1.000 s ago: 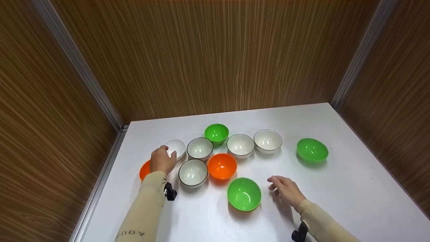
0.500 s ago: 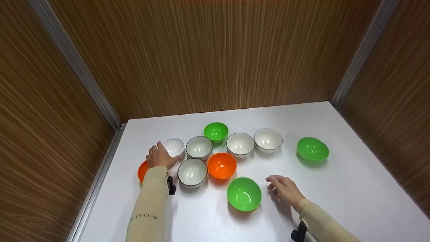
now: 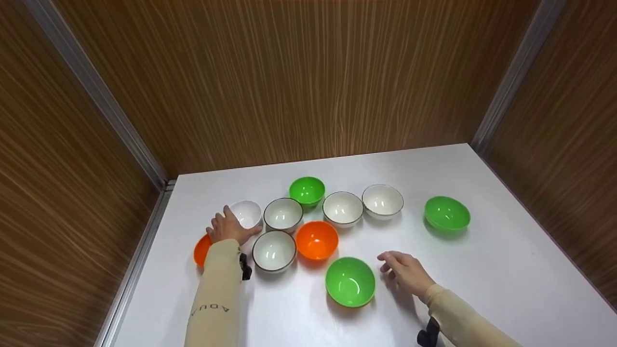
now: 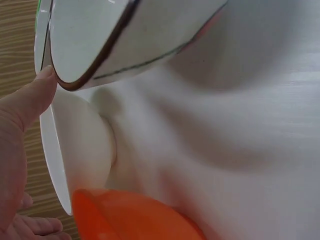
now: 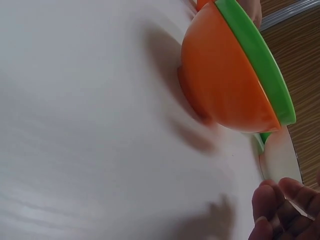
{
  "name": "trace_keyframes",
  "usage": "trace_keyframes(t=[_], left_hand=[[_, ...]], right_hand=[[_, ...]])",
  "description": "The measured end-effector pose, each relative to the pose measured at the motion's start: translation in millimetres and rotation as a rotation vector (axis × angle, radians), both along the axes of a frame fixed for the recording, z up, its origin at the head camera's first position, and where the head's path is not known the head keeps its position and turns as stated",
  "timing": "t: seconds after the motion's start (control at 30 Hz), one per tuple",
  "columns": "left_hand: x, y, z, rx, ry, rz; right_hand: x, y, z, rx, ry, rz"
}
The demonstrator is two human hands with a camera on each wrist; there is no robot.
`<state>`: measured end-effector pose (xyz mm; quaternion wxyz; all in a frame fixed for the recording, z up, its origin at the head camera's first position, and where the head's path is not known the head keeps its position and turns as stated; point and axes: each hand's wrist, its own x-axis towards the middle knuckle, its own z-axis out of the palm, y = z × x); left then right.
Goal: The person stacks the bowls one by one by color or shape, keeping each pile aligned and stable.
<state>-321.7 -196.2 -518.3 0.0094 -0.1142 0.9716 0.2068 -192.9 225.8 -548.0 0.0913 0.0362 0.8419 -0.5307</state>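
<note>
In the head view my left hand (image 3: pixel 230 229) is spread over the near edge of a plain white bowl (image 3: pixel 248 212), thumb out to the right. In the left wrist view, the thumb tip (image 4: pixel 46 74) is right at the rim of a dark-rimmed white bowl (image 4: pixel 85 45), above the plain white bowl (image 4: pixel 82 142). An orange bowl (image 3: pixel 201 250) sits partly hidden behind the left hand. My right hand (image 3: pixel 407 273) hovers with loosely bent fingers, holding nothing, right of a green bowl (image 3: pixel 350 284). That green bowl is nested in an orange bowl (image 5: pixel 220 75).
Dark-rimmed white bowls (image 3: pixel 274 251) stand close together mid-table, with an orange bowl (image 3: pixel 316 241) among them. One green bowl (image 3: pixel 307 190) is behind; another green bowl (image 3: pixel 447 213) stands apart at right. Wood-grain walls (image 3: pixel 308 82) enclose the white table (image 3: pixel 511 270).
My left thumb has swung out to the right and the left hand has spread wider beside the plain white bowl. The right hand has stayed nearly still.
</note>
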Motion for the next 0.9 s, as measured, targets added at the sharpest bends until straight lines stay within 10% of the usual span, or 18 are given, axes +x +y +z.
trace_keyframes(t=[0.43, 0.9], left_hand=[[-1.4, -7.5, -15.4, 0.084, 0.039, 0.021], [-6.7, -3.5, -8.8, 0.086, 0.026, 0.017]], right_hand=[[-0.3, -1, -7.9, 0.015, 0.002, 0.021], [-2.1, 2, -9.2, 0.024, 0.02, 0.032]])
